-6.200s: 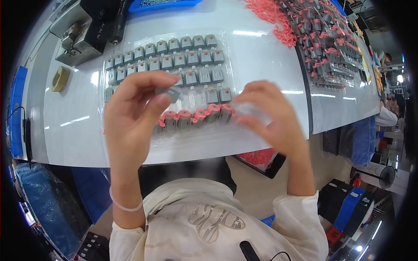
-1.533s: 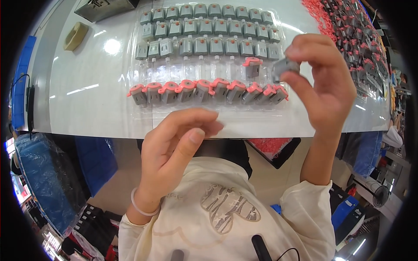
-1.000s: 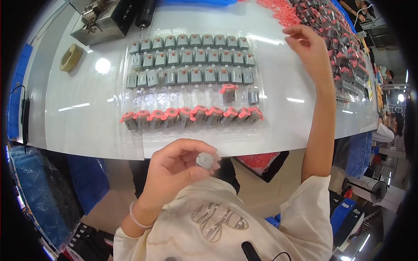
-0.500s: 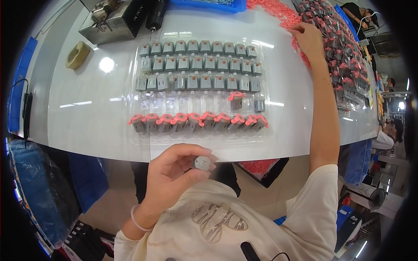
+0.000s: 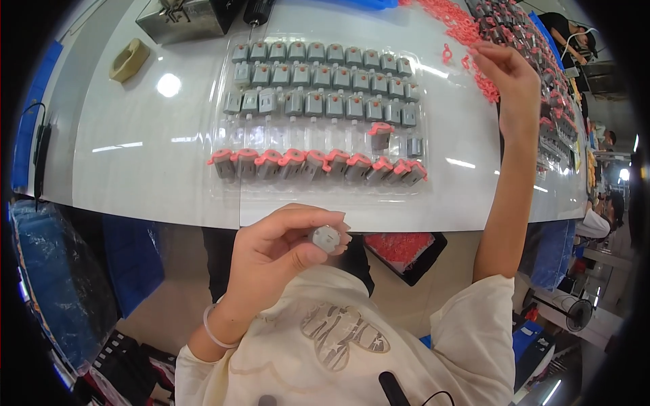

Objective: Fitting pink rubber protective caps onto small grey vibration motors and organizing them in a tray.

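My left hand [image 5: 271, 254] is closed around a small grey motor [image 5: 326, 239] in front of the table edge, its round end turned up. At the upper right, my right hand [image 5: 514, 78] has thumb and fingers drawn together beside a heap of pink plastic rings [image 5: 450, 20]. A pink piece shows at those fingertips; whether they grip it I cannot make out. A clear plastic tray [image 5: 223, 193] holds several rows of bare grey motors [image 5: 316, 74]. Along its near side stand motors with pink rings on top [image 5: 291, 162]; another ringed motor [image 5: 381, 137] stands just behind them.
Many ringed motors [image 5: 542, 88] crowd the right side of the table. At the back left are a metal fixture [image 5: 183, 24], a dark power screwdriver [image 5: 258, 10] and a tan ring-shaped block [image 5: 130, 59]. Below the table edge sits a black box of pink pieces [image 5: 403, 250].
My right hand has drawn back from the pink heap, toward me and to the right. A loose pink ring now shows beside the heap. My left hand keeps its motor. The whole view has shifted slightly.
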`<state>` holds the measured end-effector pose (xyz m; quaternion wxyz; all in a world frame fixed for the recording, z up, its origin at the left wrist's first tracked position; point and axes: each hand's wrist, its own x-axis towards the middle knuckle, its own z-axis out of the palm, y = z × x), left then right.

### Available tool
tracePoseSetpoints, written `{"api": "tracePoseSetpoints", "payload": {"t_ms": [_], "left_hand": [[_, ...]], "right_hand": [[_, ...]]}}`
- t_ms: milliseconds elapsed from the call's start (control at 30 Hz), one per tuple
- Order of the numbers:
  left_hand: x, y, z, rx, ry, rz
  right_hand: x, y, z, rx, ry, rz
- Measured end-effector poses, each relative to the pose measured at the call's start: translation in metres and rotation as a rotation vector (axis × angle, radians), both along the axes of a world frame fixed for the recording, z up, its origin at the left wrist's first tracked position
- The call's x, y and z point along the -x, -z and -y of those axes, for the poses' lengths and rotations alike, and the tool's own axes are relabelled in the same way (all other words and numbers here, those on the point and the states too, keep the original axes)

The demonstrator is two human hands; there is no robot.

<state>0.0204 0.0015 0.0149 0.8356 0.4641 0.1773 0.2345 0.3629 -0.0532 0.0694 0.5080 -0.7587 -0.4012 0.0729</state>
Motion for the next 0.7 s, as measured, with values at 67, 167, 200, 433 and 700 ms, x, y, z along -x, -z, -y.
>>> {"api": "tracePoseSetpoints", "payload": {"t_ms": [67,167,200,433,700], "left_hand": [[0.006,0.004,-0.002,-0.001,0.04,0.057],[0.0,-0.008,0.005,0.175,-0.057,0.0],[-0.003,-0.005,0.006,0.183,-0.051,-0.007],[-0.003,0.005,0.011,0.048,-0.063,0.169],[0.003,0.01,0.013,0.026,-0.066,0.19]], "right_hand": [[0.059,-0.001,0.006,-0.111,-0.196,-0.148],[0.141,-0.01,0.031,-0.045,-0.476,-0.186],[0.161,-0.011,0.036,-0.037,-0.483,-0.214],[0.188,0.013,0.044,-0.125,-0.536,-0.142],[0.188,0.017,0.043,-0.104,-0.618,-0.13]]}}
